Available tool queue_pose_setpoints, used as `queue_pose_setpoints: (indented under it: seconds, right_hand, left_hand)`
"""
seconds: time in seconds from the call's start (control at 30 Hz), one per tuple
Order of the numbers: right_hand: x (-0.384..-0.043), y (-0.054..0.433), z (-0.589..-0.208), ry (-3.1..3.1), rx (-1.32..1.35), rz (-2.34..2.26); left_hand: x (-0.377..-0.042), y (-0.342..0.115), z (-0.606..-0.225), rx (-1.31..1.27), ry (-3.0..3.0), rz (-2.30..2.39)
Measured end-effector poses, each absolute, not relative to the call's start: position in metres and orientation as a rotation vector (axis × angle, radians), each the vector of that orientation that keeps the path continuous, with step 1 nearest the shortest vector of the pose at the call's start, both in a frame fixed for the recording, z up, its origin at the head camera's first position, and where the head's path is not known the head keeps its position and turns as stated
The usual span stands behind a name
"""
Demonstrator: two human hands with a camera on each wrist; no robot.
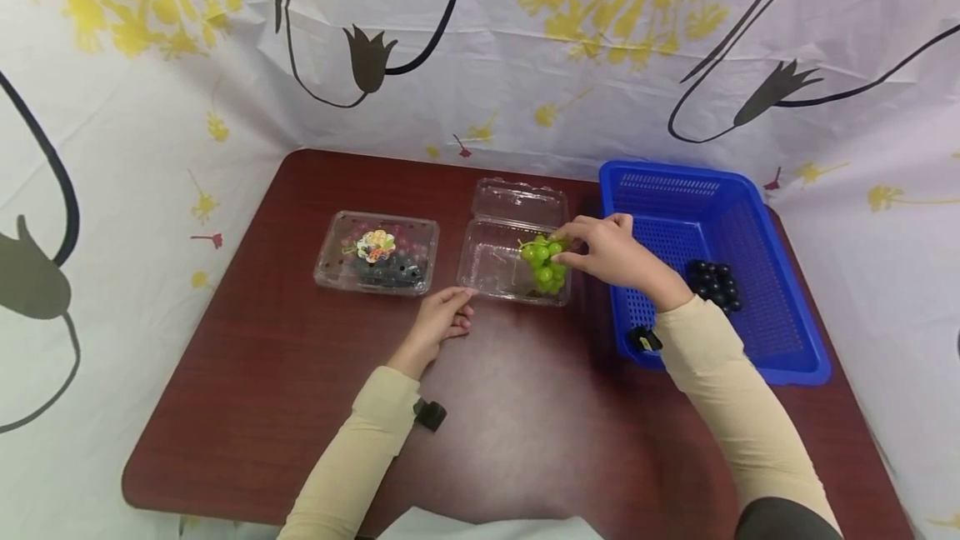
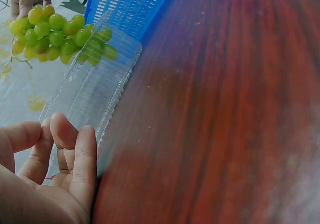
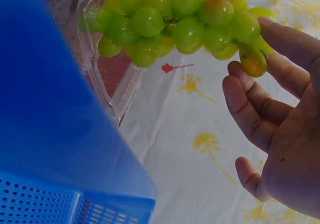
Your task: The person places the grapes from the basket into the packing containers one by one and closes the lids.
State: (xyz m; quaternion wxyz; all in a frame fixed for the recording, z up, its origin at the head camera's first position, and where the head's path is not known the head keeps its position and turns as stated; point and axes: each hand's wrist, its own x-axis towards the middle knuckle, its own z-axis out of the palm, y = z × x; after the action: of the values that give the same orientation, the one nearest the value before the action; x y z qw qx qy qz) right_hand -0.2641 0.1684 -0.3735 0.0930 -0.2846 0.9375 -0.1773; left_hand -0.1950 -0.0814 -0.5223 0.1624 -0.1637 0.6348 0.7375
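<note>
My right hand (image 1: pixel 609 250) holds a bunch of green grapes (image 1: pixel 546 267) by its upper end, over the right half of a clear plastic clamshell box (image 1: pixel 491 261). In the left wrist view the lower grapes (image 2: pixel 95 46) show through the box's wall. The box lies open, its lid (image 1: pixel 520 201) tipped back toward the wall. Thumb and forefinger of my left hand (image 1: pixel 438 322) pinch the box's near left corner. In the right wrist view my fingers (image 3: pixel 285 39) are at the end grapes of the bunch.
To the left sits a closed clear box (image 1: pixel 330 261) with a fruit sticker, red and dark grapes inside. On the right a blue basket (image 1: pixel 795 315) holds a bunch of black grapes (image 1: pixel 715 285). A patterned cloth (image 1: pixel 480 65) hangs behind the dark red table (image 1: pixel 262 407).
</note>
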Motion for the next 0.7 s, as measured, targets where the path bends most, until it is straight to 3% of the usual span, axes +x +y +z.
queue_pose_setpoints:
  seconds: [0.7]
  right_hand:
    - [-0.270,0.130,-0.381,2.704,-0.914,-0.284]
  left_hand:
    - [-0.195,-0.082,-0.524,-0.479,1.779,2.125]
